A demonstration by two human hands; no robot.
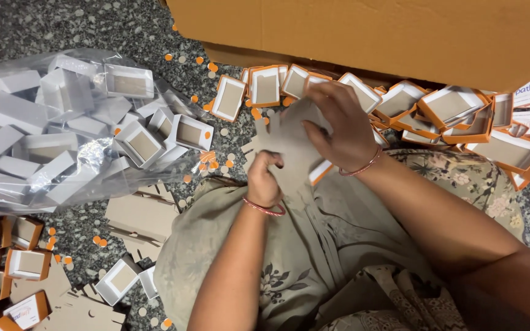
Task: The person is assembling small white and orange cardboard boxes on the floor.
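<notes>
**Working a flat grey card piece over the lap**

Holding the grey card sheet between both hands, the person sits on the speckled stone floor with a patterned cloth across the lap. The left hand is curled into a tight fist on the sheet's lower edge; the right hand lies spread over its upper part, fingers pressing down, thumb underneath as far as can be told. The sheet hangs just above the lap, in front of the row of small boxes.

It looks light and thin, stiff enough to keep its shape yet easy to crease or tear at the cut notches, so a grip on the broad flat parts near an edge seems safest; the surface looks matt, not slippery.

Beside the left knee lie more flat card pieces and small orange-and-white boxes. Farther left a clear plastic bag holds white box trays. Beyond the hands, orange-rimmed trays crowd against a big cardboard carton, with round orange punch-outs scattered about
</notes>
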